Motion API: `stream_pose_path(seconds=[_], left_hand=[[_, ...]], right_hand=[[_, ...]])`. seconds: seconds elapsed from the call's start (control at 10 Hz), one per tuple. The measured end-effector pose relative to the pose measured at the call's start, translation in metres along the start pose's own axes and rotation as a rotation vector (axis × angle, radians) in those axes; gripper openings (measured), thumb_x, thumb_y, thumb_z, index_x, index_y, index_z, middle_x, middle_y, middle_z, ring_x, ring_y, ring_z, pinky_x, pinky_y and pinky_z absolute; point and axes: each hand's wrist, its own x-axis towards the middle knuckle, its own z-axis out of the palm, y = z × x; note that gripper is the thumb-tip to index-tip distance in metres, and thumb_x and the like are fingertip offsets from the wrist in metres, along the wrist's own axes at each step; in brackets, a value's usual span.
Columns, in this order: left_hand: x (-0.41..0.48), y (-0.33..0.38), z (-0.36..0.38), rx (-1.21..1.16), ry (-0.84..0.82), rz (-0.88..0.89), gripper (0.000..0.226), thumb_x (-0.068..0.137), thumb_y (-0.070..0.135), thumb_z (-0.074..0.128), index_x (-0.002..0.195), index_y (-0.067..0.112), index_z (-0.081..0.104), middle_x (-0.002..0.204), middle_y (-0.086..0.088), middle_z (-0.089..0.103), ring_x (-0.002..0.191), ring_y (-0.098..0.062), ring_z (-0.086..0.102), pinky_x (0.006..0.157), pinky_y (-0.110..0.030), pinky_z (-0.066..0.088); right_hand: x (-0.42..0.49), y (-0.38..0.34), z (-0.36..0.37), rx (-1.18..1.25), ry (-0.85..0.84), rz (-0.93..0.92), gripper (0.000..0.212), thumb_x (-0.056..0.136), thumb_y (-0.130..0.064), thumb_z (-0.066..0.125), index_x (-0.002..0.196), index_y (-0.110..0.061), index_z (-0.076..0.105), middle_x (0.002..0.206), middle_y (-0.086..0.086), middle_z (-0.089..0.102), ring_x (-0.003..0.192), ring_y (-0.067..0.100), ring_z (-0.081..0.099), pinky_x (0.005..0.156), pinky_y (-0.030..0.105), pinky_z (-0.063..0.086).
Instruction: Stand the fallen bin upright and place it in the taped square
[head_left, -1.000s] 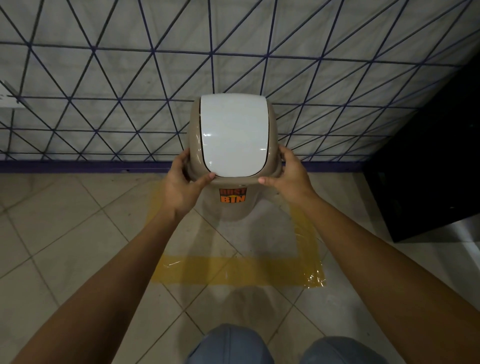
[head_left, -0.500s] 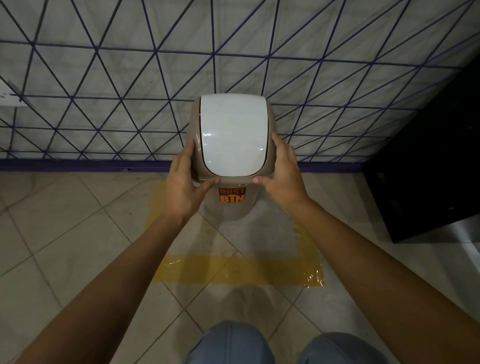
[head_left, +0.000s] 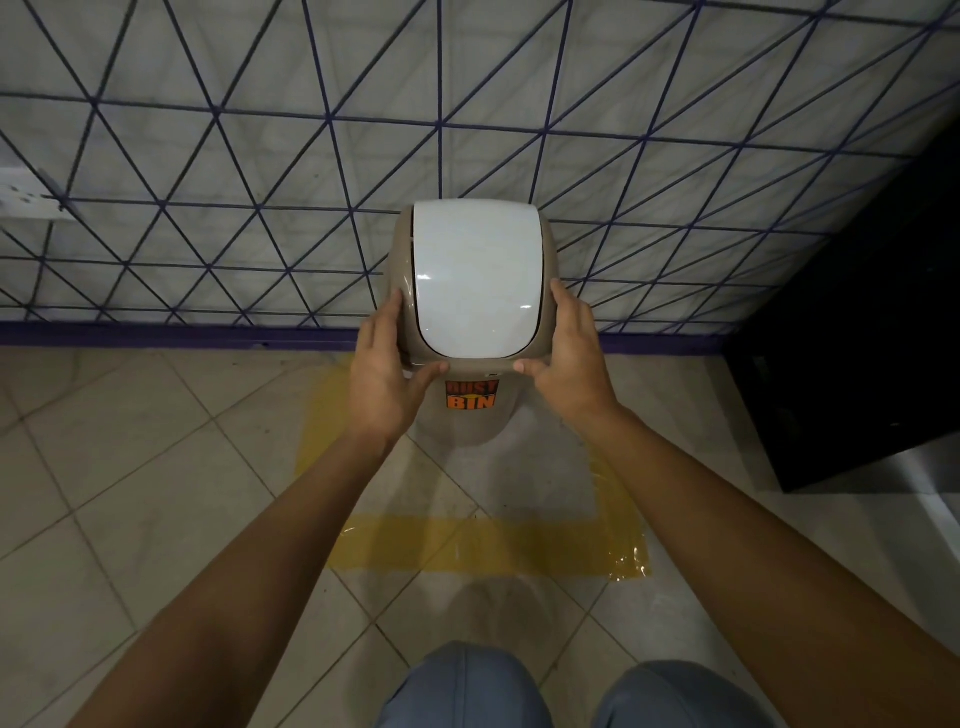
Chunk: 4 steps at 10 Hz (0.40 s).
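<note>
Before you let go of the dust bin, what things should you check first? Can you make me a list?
1. Bin upright: ok. The dust bin stands with its white lid on top.
2. Both hands holding: ok. The left hand and right hand grip the sides under the lid.
3. Inside the taped square: looks ok, the base sits between the yellow strips, but the far strip is hidden.
4. Base flat on the floor: cannot tell, the lid and hands hide most of it.
5. Lid closed: ok, it lies flush.
6. Label facing the person: ok.
</note>
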Motion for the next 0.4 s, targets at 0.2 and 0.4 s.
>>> stream_pose_path(seconds=[0.2, 0.4], left_hand=[[-0.01, 0.005, -0.001, 0.11, 0.025, 0.058, 0.07, 0.078, 0.024, 0.074, 0.137, 0.007, 0.041, 0.137, -0.016, 0.043, 0.124, -0.029, 0.042, 0.102, -0.039, 0.041], [-0.012, 0.023, -0.009, 0.169, 0.051, 0.098, 0.062, 0.077, 0.032, 0.073, 0.13, 0.009, 0.05, 0.13, -0.014, 0.05, 0.12, -0.029, 0.043, 0.097, -0.036, 0.039]], right_hand=[[-0.01, -0.001, -0.003, -0.081, 0.008, -0.015, 0.085, 0.078, -0.032, 0.07, 0.145, -0.014, 0.021, 0.148, 0.011, 0.03, 0.135, 0.027, 0.024, 0.11, 0.041, 0.025], [-0.013, -0.015, -0.021, -0.182, 0.002, -0.041, 0.076, 0.082, -0.038, 0.063, 0.144, -0.017, 0.025, 0.149, 0.008, 0.029, 0.136, 0.025, 0.023, 0.112, 0.042, 0.024]])
